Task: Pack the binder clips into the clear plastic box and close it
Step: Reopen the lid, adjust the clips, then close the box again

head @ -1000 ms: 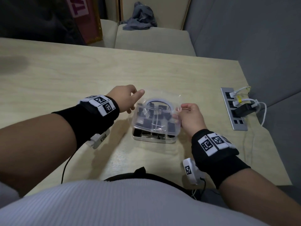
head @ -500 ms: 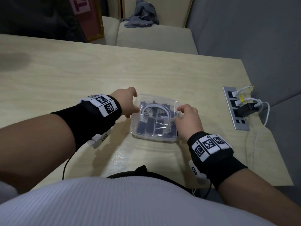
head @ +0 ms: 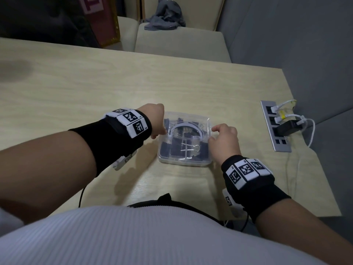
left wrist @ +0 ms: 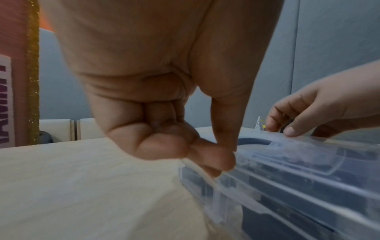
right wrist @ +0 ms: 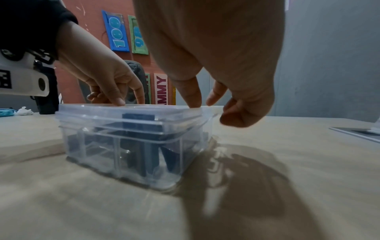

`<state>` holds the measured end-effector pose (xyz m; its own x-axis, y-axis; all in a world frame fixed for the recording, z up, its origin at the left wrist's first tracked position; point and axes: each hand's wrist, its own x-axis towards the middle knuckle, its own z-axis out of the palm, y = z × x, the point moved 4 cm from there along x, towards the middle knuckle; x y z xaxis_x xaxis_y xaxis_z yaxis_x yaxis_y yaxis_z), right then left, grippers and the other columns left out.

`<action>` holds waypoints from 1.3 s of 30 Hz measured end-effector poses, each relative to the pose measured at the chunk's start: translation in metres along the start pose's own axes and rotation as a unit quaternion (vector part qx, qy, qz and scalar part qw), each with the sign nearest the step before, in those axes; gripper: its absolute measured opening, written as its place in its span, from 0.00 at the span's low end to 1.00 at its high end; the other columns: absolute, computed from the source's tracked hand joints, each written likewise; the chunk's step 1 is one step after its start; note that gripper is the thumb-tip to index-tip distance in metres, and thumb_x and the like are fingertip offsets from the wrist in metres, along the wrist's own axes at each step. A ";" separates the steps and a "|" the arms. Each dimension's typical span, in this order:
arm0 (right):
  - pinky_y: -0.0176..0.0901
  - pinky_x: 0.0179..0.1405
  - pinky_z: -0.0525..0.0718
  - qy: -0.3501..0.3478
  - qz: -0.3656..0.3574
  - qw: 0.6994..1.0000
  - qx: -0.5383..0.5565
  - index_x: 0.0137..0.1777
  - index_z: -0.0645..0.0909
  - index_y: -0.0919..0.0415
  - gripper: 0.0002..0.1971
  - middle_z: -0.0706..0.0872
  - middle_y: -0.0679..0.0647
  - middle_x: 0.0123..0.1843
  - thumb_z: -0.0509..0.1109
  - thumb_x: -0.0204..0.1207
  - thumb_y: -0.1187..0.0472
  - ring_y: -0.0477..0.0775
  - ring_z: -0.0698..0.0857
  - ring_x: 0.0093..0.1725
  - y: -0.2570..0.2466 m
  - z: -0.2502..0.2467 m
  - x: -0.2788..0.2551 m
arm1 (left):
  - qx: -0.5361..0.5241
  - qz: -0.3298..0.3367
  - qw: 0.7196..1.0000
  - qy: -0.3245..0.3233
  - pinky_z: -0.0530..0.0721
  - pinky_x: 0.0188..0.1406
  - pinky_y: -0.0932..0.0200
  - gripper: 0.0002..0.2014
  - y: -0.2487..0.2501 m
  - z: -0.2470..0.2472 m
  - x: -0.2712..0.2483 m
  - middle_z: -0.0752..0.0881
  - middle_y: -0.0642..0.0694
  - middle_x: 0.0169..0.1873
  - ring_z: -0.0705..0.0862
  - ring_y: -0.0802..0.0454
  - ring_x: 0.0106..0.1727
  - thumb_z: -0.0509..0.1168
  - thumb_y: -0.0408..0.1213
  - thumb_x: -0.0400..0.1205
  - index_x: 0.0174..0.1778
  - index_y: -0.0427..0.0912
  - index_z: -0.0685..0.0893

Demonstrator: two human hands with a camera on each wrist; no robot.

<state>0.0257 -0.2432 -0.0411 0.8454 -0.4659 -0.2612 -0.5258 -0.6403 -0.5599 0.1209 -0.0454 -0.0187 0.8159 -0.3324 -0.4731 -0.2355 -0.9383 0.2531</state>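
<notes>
The clear plastic box (head: 185, 161) stands on the table near me, its lid (head: 193, 119) lying flat on top. Dark binder clips (head: 174, 149) fill it and show through the walls (right wrist: 133, 146). My left hand (head: 155, 121) is at the lid's left edge, thumb on top and forefinger at the rim (left wrist: 213, 162), the other fingers curled. My right hand (head: 223, 138) is at the lid's right edge, with its thumb tip (right wrist: 192, 100) on the lid and its forefinger just behind. In the left wrist view the right hand (left wrist: 329, 105) shows its fingers curled over the far rim.
A grey power strip (head: 275, 131) with a black charger (head: 286, 128) and white cables is set in the table (head: 95, 83) at the right. Beige seats (head: 181, 43) with a grey cloth (head: 164, 16) stand beyond the far edge. A grey wall is at the right.
The lid was tilted up in my right hand a second ago; it has come down flat onto the box. My left hand has moved from above the box to its left rim.
</notes>
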 end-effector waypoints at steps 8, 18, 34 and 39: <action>0.45 0.54 0.78 -0.049 0.061 0.997 0.015 0.72 0.69 0.62 0.23 0.79 0.61 0.67 0.66 0.78 0.63 0.59 0.81 0.59 0.005 -0.001 0.010 | 0.013 -0.025 1.000 -0.012 0.75 0.28 0.56 0.29 -0.003 -0.003 0.000 0.80 0.49 0.28 0.82 0.46 0.35 0.76 0.47 0.74 0.64 0.39 0.73; 0.42 0.46 0.76 -0.053 0.056 0.994 -0.074 0.67 0.78 0.60 0.17 0.82 0.61 0.65 0.64 0.78 0.66 0.62 0.83 0.60 -0.003 -0.004 0.013 | -0.014 -0.053 0.995 -0.084 0.84 0.43 0.58 0.20 -0.007 0.010 0.006 0.90 0.49 0.26 0.85 0.54 0.26 0.68 0.49 0.80 0.28 0.39 0.91; 0.48 0.49 0.80 -0.038 0.016 0.982 -0.186 0.63 0.79 0.66 0.17 0.81 0.64 0.63 0.61 0.76 0.71 0.64 0.82 0.58 -0.024 -0.004 0.005 | 0.061 -0.069 0.993 -0.073 0.84 0.41 0.58 0.14 0.002 0.012 0.007 0.83 0.50 0.20 0.82 0.51 0.26 0.70 0.41 0.78 0.29 0.40 0.91; 0.46 0.46 0.77 -0.043 0.027 0.984 -0.172 0.64 0.78 0.67 0.16 0.79 0.64 0.64 0.62 0.77 0.70 0.64 0.82 0.59 -0.023 -0.006 0.005 | 0.064 -0.065 0.994 -0.064 0.83 0.37 0.60 0.20 0.002 0.010 0.005 0.78 0.52 0.07 0.79 0.55 0.20 0.70 0.43 0.79 0.20 0.41 0.86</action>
<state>0.0410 -0.2345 -0.0252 0.8121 -0.4616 -0.3569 -0.5587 -0.7915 -0.2476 0.1187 -0.0499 -0.0289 0.7720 -0.2102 -0.5999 -0.2046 -0.9757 0.0785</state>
